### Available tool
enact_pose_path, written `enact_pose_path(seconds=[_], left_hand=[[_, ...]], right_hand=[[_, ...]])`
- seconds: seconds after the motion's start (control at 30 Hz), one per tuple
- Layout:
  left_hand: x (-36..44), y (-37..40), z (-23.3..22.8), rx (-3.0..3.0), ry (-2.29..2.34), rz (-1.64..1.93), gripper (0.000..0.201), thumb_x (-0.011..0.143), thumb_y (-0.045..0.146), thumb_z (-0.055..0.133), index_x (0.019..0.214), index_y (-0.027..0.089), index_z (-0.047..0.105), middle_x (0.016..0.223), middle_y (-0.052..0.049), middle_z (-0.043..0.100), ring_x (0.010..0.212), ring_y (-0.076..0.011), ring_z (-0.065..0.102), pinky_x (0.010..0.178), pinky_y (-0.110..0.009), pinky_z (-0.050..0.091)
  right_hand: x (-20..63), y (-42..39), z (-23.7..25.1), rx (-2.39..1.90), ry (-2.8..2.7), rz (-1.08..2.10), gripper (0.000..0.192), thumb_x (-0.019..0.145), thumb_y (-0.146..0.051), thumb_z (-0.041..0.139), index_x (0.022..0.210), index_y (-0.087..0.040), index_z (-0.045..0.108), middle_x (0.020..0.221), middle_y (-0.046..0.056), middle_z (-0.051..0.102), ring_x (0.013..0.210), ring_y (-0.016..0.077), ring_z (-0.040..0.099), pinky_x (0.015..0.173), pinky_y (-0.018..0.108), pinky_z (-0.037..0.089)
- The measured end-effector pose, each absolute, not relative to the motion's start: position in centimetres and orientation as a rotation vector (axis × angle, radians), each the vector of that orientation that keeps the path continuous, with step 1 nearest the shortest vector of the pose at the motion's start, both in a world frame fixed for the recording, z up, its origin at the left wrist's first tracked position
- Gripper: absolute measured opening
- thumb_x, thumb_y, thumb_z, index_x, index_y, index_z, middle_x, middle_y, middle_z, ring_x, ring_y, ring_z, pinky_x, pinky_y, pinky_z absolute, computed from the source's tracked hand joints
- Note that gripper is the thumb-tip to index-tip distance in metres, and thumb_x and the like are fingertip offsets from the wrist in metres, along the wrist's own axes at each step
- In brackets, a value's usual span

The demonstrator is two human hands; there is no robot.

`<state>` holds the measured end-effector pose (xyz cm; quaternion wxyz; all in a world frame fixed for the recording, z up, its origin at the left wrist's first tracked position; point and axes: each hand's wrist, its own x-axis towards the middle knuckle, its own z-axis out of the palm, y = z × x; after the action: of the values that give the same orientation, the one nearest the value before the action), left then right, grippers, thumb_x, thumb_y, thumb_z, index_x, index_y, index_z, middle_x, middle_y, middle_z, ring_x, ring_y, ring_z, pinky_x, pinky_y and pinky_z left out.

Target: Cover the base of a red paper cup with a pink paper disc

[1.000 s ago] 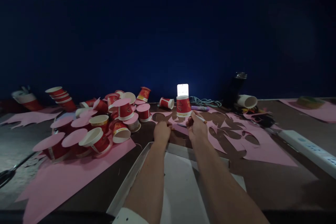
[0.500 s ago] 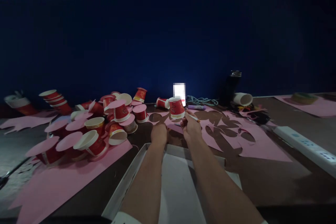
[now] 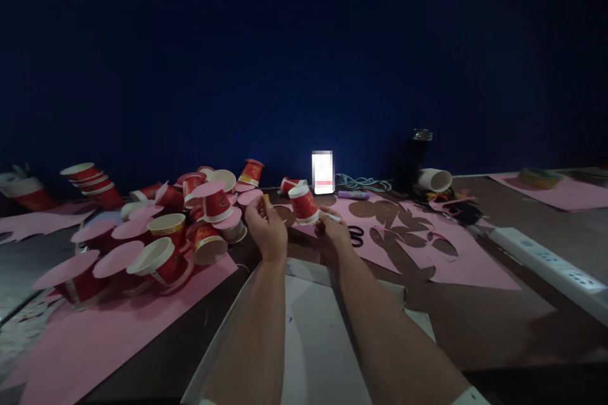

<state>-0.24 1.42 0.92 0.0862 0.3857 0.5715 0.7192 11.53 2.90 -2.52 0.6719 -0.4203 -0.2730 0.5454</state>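
My right hand [image 3: 332, 231] is closed, its fingers at the rim of a red paper cup [image 3: 304, 204] held bottom up and tilted. A slim white pen [image 3: 334, 218] with an orange end sticks out of the same hand. To the left, my left hand [image 3: 268, 228] is raised with thumb and fingers pinched together. A small orange-brown tip shows between those fingers, too small to name. Black-handled scissors [image 3: 356, 236] lie just right of my right hand. Below both forearms is a shallow white cardboard box [image 3: 313, 329].
Several red cups with pink paper discs [image 3: 209, 190] crowd the left side on pink paper [image 3: 142, 323]. Cut pink sheets [image 3: 475, 266] lie on the right, beside a white power strip [image 3: 546, 259]. A lit phone [image 3: 323, 171] stands against the blue partition [image 3: 266, 76].
My left hand has risen and moved left, its fingers now pinched. The cup in my right hand has shifted left and tilted, and the phone and scissors are uncovered.
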Motion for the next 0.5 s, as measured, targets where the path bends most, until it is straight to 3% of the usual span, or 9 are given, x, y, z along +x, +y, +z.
enact_pose_path(seconds=[0.23, 0.5], left_hand=[[0.2, 0.6, 1.7, 1.09, 1.484, 2.433, 0.024, 0.087, 0.025, 0.051, 0.108, 0.015, 0.053, 0.111, -0.012, 0.057, 0.097, -0.0151, 0.059, 0.088, -0.027, 0.047], [-0.4, 0.8, 2.2, 0.918, 1.493, 2.475, 0.023, 0.088, 0.027, 0.051, 0.108, 0.016, 0.052, 0.109, -0.009, 0.058, 0.101, -0.0149, 0.059, 0.09, -0.027, 0.047]], right_hand=[[9.4, 2.1, -3.2, -0.948, -0.721, 1.395, 0.02, 0.063, -0.02, 0.064, 0.083, -0.019, 0.059, 0.048, -0.006, 0.053, 0.041, 0.0078, 0.046, 0.04, 0.016, 0.036], [9.0, 1.9, -3.6, -1.045, -0.915, 1.353, 0.015, 0.066, -0.02, 0.059, 0.081, -0.02, 0.06, 0.047, -0.007, 0.055, 0.041, 0.0092, 0.049, 0.041, 0.018, 0.04]])
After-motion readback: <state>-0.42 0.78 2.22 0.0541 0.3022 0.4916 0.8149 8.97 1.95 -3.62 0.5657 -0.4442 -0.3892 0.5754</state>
